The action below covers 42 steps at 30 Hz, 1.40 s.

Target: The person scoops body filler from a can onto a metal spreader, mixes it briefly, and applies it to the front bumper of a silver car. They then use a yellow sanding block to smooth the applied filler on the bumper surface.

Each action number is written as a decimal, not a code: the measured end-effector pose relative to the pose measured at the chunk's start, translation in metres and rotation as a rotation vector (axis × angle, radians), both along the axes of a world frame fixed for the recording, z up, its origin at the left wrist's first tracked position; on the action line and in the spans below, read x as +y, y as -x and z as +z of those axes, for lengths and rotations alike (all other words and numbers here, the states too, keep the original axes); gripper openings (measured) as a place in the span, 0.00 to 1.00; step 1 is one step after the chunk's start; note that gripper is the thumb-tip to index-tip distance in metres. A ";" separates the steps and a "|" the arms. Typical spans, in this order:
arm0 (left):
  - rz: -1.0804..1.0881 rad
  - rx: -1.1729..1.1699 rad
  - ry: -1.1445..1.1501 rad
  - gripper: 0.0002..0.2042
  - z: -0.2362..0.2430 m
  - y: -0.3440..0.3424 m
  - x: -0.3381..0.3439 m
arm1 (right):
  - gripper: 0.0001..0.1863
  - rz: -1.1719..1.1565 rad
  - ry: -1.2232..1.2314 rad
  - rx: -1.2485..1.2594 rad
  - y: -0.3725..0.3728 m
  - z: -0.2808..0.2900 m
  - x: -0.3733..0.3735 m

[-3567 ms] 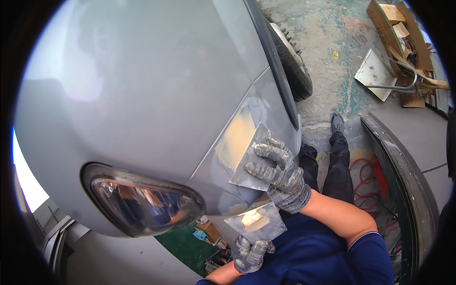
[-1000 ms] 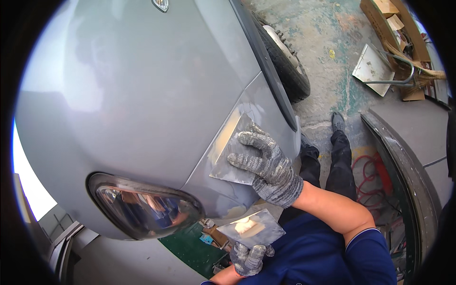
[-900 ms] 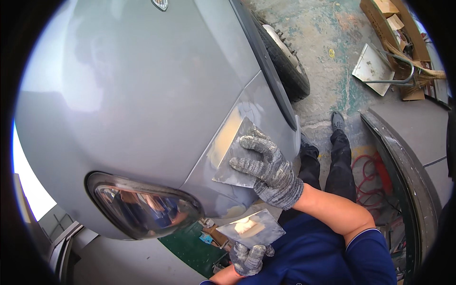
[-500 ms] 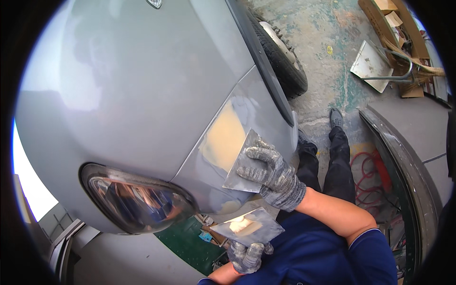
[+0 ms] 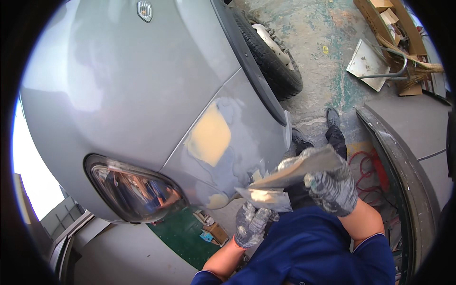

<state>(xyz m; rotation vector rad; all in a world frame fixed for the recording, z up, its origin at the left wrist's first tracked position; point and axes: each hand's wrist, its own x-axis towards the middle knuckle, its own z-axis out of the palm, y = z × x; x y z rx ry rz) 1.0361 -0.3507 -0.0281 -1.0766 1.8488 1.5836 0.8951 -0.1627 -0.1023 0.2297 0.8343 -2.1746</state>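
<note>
My left hand, in a grey knitted glove, is closed around the edge of a small flat metal plate. A pale dab of filler lies on that plate. My right hand, gloved alike, grips a wide flat filler spreader, tilted and slightly blurred, with beige along its lower edge. The spreader's edge is over the plate; whether they touch I cannot tell. Left of the hands, a cream filler patch covers part of the grey car's corner panel, ringed by dull sanded areas. A smaller filler spot sits lower.
The car's headlight is at the lower left, its front wheel at the top. A dustpan and a cardboard box lie at upper right. A detached curved panel stands close on my right, beside a red hose.
My right hand has left the filler patch with the spreader, moving right and down to the plate. My left hand and plate have shifted slightly right and up. The view has moved slightly.
</note>
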 end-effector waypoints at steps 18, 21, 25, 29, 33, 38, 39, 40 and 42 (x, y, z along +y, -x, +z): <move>-0.017 -0.067 -0.024 0.16 -0.011 0.002 0.009 | 0.15 0.156 -0.273 0.502 -0.006 0.012 0.025; 0.142 -0.063 -0.069 0.14 -0.009 -0.002 0.016 | 0.15 0.404 -0.398 0.930 -0.021 -0.013 0.018; 0.139 -0.123 -0.173 0.13 -0.007 -0.011 0.012 | 0.18 0.335 -0.604 0.697 -0.039 -0.046 0.020; 0.177 -0.102 -0.215 0.12 -0.008 -0.025 0.017 | 0.18 0.004 -0.597 0.045 -0.054 -0.088 0.031; 0.118 -0.114 -0.202 0.11 -0.004 -0.032 0.014 | 0.23 -0.245 -0.491 -0.228 -0.050 -0.102 0.033; 0.091 -0.109 -0.209 0.12 0.005 -0.044 0.004 | 0.24 -0.374 -0.385 -0.327 -0.060 -0.108 0.025; 0.084 -0.095 -0.211 0.12 0.005 -0.047 0.003 | 0.24 -0.384 -0.378 -0.330 -0.064 -0.114 0.023; 0.075 -0.080 -0.212 0.12 0.004 -0.050 0.001 | 0.24 -0.394 -0.371 -0.334 -0.068 -0.118 0.023; 0.068 -0.066 -0.219 0.12 0.004 -0.057 -0.002 | 0.24 -0.390 -0.334 -0.356 -0.074 -0.113 0.018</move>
